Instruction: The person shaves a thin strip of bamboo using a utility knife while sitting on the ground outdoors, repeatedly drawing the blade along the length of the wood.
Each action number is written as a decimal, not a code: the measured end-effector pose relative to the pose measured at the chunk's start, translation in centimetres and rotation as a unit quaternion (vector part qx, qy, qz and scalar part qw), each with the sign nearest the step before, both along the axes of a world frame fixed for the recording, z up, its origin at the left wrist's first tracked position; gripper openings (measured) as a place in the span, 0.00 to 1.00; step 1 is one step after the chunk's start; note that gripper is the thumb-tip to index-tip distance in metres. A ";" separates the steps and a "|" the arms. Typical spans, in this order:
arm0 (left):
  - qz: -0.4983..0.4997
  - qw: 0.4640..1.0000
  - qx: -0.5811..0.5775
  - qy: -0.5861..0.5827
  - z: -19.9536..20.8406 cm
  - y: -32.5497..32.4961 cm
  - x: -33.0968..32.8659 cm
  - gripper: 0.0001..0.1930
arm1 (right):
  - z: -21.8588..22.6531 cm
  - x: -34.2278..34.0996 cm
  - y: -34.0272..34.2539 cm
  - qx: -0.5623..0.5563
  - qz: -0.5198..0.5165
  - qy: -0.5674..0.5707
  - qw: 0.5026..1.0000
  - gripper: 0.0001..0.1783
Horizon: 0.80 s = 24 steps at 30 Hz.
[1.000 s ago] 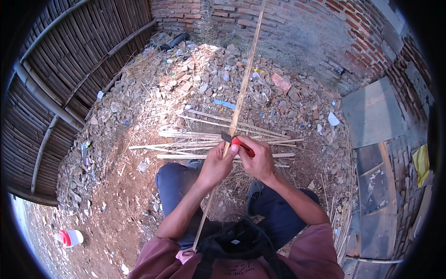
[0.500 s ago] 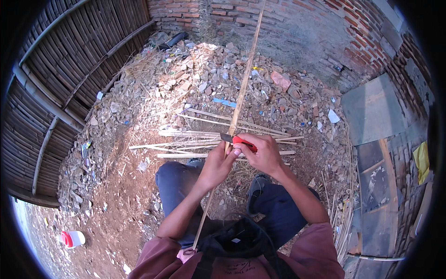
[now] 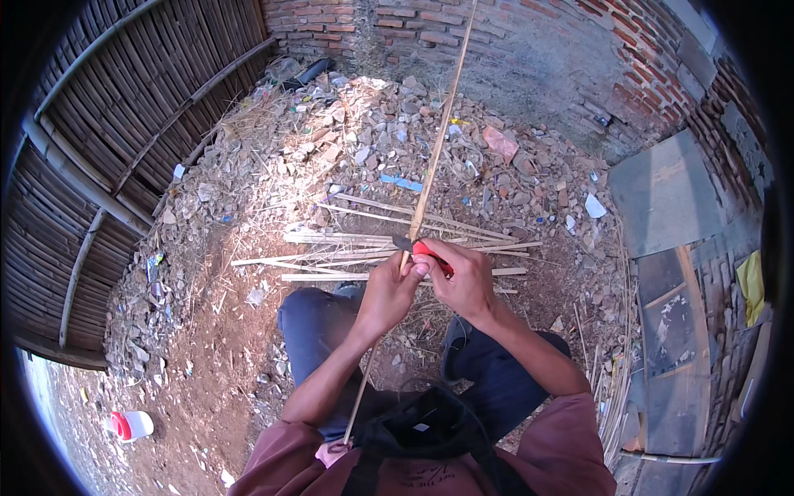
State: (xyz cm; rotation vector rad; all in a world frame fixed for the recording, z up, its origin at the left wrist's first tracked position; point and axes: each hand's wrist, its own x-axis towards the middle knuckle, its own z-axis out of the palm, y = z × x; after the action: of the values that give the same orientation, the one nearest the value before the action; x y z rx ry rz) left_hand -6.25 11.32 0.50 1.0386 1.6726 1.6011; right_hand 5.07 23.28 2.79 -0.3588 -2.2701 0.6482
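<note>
A long bamboo strip (image 3: 433, 161) runs from near my lap up toward the brick wall. My left hand (image 3: 387, 291) is closed around it, thumb on top. In my right hand (image 3: 463, 279) is a red utility knife (image 3: 432, 255), gripped by its handle. The dark blade (image 3: 403, 243) lies against the strip just beyond my left fingers. Both thumbs are close together at the strip. Below and beyond my hands, several cut bamboo strips (image 3: 322, 238) lie crosswise on the ground.
Rubble and litter (image 3: 364, 157) heap up before the brick wall (image 3: 521, 58). A woven bamboo wall (image 3: 132, 91) stands left, grey panels (image 3: 670, 194) lean right. A red-and-white container (image 3: 132, 425) sits at lower left. More thin strips (image 3: 614, 413) lie at right.
The right hand and knife have shifted very slightly, and the strip's far part has turned a little. Both hands keep their grips.
</note>
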 end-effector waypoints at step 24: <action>-0.055 0.998 -0.008 -0.027 -0.5 -0.1 -0.6 0.13 | 0.4 0.6 3.5 -0.009 0.088 -0.107 0.990 0.15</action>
State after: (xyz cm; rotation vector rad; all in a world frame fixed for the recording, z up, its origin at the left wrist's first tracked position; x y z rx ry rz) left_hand -6.88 11.23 -0.04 1.0528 1.5623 1.5298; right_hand 5.70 26.73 3.16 -0.2475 -2.5237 0.7503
